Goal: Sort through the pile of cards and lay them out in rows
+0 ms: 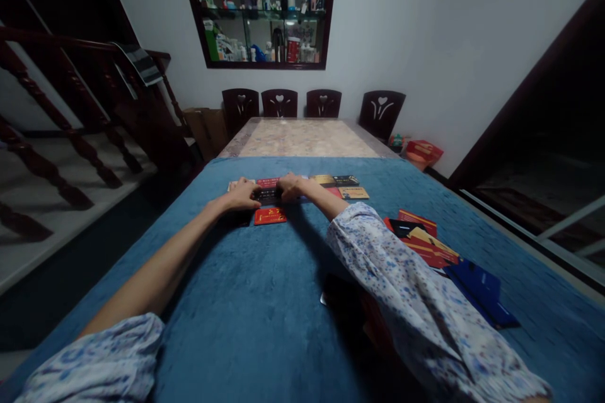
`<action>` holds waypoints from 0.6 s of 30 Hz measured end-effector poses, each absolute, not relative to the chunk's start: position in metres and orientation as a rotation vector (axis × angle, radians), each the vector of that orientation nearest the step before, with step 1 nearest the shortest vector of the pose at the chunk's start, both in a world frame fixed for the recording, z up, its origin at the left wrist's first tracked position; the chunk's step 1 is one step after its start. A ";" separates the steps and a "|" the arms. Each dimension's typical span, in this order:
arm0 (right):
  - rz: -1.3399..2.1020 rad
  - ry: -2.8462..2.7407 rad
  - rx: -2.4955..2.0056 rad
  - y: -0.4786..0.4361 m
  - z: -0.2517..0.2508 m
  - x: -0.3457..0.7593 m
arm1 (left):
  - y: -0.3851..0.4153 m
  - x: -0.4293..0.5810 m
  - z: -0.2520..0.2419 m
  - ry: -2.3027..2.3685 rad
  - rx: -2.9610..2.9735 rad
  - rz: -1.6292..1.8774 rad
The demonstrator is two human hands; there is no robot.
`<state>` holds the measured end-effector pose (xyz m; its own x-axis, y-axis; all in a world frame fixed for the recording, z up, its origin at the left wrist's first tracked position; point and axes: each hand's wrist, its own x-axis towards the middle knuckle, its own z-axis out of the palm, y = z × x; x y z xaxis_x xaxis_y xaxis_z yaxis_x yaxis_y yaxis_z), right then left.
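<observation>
A black card (268, 196) with pale print lies low over the blue cloth, between my two hands. My left hand (242, 194) pinches its left end, with thumb and fingers bent at the edge. At the opposite end the fingers of my right hand (290, 186) close on it, partly hidden by the hand itself. Just behind is a red card (269, 182). Nearer to me lies a red card with gold print (270, 216), beside a dark card (240, 221) in the shadow of my left wrist. Right of my right hand are a gold card (322, 180), a black card (346, 181) and a tan card (353, 193).
A loose pile of red sleeves (425, 253) and blue sleeves (479, 283) lies on the right side of the blue cloth (227, 308). Something dark (343, 296) is partly hidden under my right sleeve. Chairs (324, 102) stand behind the table's far end.
</observation>
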<state>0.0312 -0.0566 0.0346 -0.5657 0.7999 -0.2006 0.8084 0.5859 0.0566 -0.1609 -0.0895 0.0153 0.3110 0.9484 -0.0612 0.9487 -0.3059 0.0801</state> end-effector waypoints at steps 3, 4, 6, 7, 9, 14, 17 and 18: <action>-0.069 2.617 1.340 -0.057 0.037 0.033 | -0.090 -0.162 0.015 1.778 2.481 0.046; -0.073 2.617 1.347 -0.057 0.038 0.034 | -0.091 -0.163 0.015 1.785 2.486 0.076; -0.069 2.621 1.361 -0.059 0.042 0.037 | -0.091 -0.163 0.013 1.800 2.507 0.169; -0.055 2.632 1.367 -0.060 0.043 0.038 | -0.091 -0.164 0.012 1.809 2.521 0.235; -0.011 2.687 1.354 -0.064 0.046 0.043 | -0.090 -0.164 0.009 1.784 2.592 0.382; 0.068 2.907 1.263 -0.079 0.047 0.058 | -0.089 -0.156 0.000 1.648 2.735 0.775; 0.116 2.946 1.281 -0.092 0.045 0.067 | -0.093 -0.143 -0.003 1.528 2.810 0.892; 0.133 2.952 1.297 -0.096 0.044 0.070 | -0.096 -0.137 -0.003 1.497 2.827 0.908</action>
